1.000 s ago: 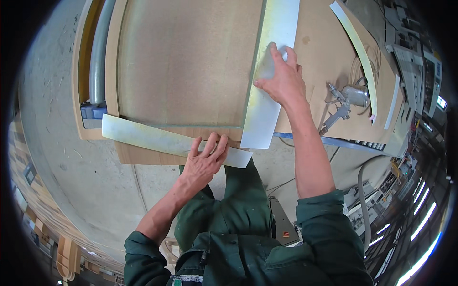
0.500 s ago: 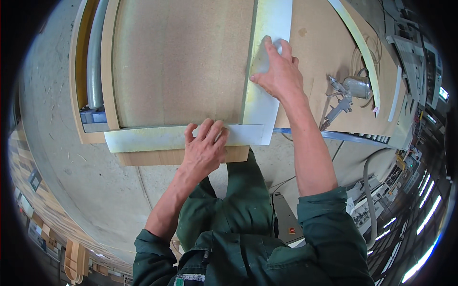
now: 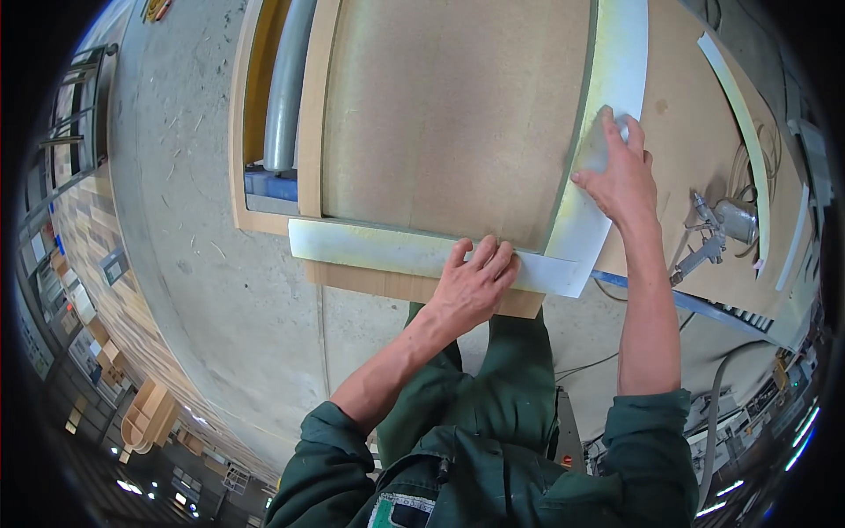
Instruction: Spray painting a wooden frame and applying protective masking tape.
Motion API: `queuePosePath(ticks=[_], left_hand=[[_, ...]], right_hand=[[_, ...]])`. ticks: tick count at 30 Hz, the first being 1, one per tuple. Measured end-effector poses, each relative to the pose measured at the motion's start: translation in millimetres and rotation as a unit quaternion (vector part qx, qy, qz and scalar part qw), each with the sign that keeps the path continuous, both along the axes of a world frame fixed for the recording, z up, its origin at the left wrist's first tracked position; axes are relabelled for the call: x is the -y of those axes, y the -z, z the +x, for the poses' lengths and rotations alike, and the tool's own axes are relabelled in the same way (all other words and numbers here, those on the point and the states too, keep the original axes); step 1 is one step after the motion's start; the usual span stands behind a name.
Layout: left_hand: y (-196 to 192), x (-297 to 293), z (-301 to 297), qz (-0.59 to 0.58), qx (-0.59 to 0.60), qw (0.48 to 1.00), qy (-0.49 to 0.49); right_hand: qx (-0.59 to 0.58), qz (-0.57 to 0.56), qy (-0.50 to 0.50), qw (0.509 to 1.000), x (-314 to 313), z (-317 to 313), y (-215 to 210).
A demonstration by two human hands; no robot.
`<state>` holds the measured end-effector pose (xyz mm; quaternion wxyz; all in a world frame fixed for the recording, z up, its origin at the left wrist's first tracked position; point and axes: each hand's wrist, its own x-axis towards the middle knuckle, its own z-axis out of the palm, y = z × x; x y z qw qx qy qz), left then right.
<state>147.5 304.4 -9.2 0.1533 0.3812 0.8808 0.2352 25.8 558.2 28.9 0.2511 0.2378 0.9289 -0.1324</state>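
A brown board [image 3: 449,114] lies flat on a wooden work surface. A pale strip [image 3: 370,251] runs along its near edge, and a second pale strip [image 3: 616,79] runs up its right edge; the two meet at the near right corner. My left hand [image 3: 471,286] presses flat on the near strip close to that corner, fingers spread. My right hand [image 3: 620,172] presses flat on the right strip partway up the edge. Neither hand grips anything.
A metal spray gun [image 3: 722,229] with its hose lies to the right on a larger board [image 3: 682,132], next to curved pale strips [image 3: 748,114]. A grey tube [image 3: 286,88] lies left of the board. Concrete floor [image 3: 176,220] is below.
The near strip has swung from tilted to lying straight along the board's front edge. My left hand slid right with it, and my right hand moved a little up the right strip.
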Motion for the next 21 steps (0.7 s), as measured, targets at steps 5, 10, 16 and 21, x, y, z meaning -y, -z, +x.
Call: queuePosePath(ticks=[5,10,16,21], left_hand=[[0,1,-3,-0.023,0.005,0.999,0.025],[-1,2,-4,-0.039,0.019,0.998,0.046],[-2,1,-6,-0.038,0.012,0.999,0.034],[-15,-10,-18,0.054,0.097,0.991,-0.069]], right_hand=[[-0.005,0.008,-0.005,1.000,-2,1,3],[-0.003,0.014,-0.003,1.000,-1,2,4],[-0.004,0.024,-0.011,1.000,-1,2,6],[0.004,0.043,-0.017,0.999,-5,3,2]])
